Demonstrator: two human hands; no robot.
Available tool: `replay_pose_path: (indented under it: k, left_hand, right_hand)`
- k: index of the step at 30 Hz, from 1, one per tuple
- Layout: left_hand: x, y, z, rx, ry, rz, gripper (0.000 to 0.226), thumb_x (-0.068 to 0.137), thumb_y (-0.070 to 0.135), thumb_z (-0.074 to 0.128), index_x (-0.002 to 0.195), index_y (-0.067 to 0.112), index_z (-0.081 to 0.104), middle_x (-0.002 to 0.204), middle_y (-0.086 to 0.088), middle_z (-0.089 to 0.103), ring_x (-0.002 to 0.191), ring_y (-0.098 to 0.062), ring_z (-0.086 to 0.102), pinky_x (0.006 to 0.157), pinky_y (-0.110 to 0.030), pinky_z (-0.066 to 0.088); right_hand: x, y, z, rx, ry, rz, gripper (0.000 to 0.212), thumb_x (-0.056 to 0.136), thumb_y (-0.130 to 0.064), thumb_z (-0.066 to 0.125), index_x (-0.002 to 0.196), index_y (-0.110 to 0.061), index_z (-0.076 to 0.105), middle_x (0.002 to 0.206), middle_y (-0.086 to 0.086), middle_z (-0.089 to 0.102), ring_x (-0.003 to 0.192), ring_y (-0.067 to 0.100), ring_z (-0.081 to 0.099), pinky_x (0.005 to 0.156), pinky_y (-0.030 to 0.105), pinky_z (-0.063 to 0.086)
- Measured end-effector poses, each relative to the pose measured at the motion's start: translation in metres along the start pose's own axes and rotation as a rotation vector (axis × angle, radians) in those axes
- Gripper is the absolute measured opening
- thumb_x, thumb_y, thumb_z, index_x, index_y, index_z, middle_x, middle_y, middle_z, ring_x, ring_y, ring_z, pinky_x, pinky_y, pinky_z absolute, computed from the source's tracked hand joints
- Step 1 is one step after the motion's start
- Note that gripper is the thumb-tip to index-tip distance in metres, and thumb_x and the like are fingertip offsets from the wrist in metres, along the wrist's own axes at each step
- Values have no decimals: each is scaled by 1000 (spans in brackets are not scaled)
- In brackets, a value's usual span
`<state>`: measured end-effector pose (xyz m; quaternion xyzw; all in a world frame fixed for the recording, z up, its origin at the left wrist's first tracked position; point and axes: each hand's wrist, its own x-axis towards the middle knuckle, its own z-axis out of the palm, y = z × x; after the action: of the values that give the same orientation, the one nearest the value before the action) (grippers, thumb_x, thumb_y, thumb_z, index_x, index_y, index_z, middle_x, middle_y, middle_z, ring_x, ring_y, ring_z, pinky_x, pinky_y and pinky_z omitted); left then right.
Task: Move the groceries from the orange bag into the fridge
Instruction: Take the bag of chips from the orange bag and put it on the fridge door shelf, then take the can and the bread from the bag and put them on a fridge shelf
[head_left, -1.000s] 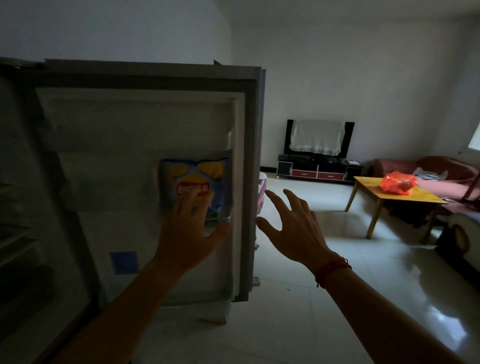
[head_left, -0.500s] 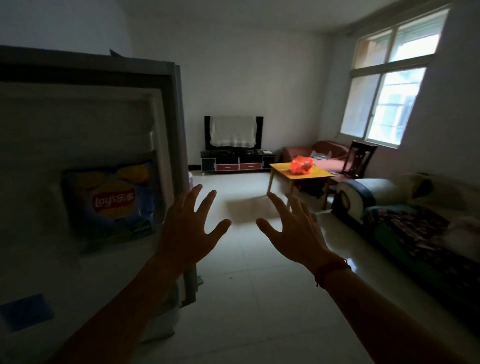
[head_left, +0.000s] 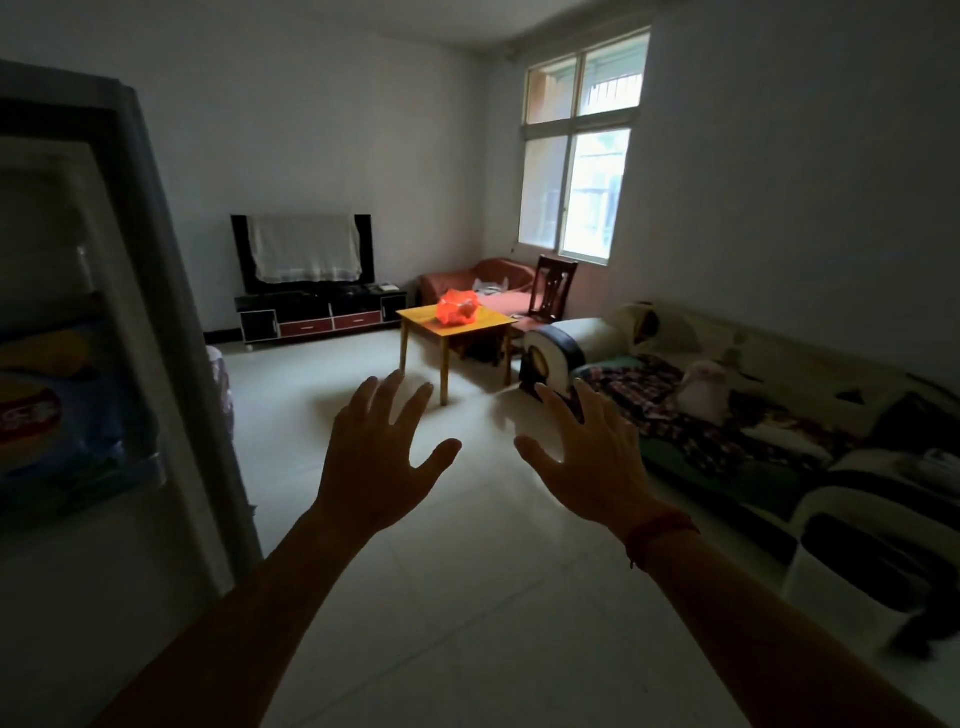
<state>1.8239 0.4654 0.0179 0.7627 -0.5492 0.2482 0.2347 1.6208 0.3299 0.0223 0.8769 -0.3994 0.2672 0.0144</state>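
Head view. At the far left edge, the inner side of an open grey fridge door (head_left: 156, 322); in its door shelf, upright, a blue and yellow crisp packet (head_left: 78, 415) with a red logo, blurred.

Far across the pale tiled floor (head_left: 467, 597), on a small yellow wooden worktop (head_left: 493, 326), a crumpled translucent orange plastic bag (head_left: 457, 307), bulging, with rounded lumps inside; too small to tell which groceries. Well apart from the fridge door and from both hands.

Out in front at mid-frame, backs to the camera: left hand (head_left: 374, 462) and right hand (head_left: 589, 462), side by side, not touching, fingers straight and spread wide, thumbs pointing toward each other, gripping nothing. On the right wrist, a thin red cord bracelet (head_left: 660, 526).

Beyond the worktop, a black television (head_left: 240, 254) draped with a white cloth (head_left: 304, 247), on a low black cabinet (head_left: 311, 304); a dark wooden chair (head_left: 553, 286) under a bright window (head_left: 592, 192); along the right wall, a sofa (head_left: 779, 415) strewn with patterned blankets.
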Motion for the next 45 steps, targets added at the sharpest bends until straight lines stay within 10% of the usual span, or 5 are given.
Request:
replay_pose_path:
  k: [21, 45]
  left_hand:
    - [72, 74, 109, -31, -63, -12, 79, 85, 74, 25, 142, 22, 41, 153, -14, 34, 141, -36, 29, 104, -55, 37]
    - [312, -54, 340, -65, -152, 0, 76, 86, 72, 30, 140, 20, 43, 151, -13, 35, 138, -36, 33, 99, -55, 42]
  right_hand:
    - [59, 126, 38, -21, -60, -9, 73, 88, -69, 40, 150, -35, 20, 157, 13, 20, 141, 34, 24, 109, 52, 27]
    - [347, 182, 224, -42, -156, 20, 70, 91, -64, 41, 150, -36, 18, 155, 12, 21, 136, 31, 27, 105, 46, 30]
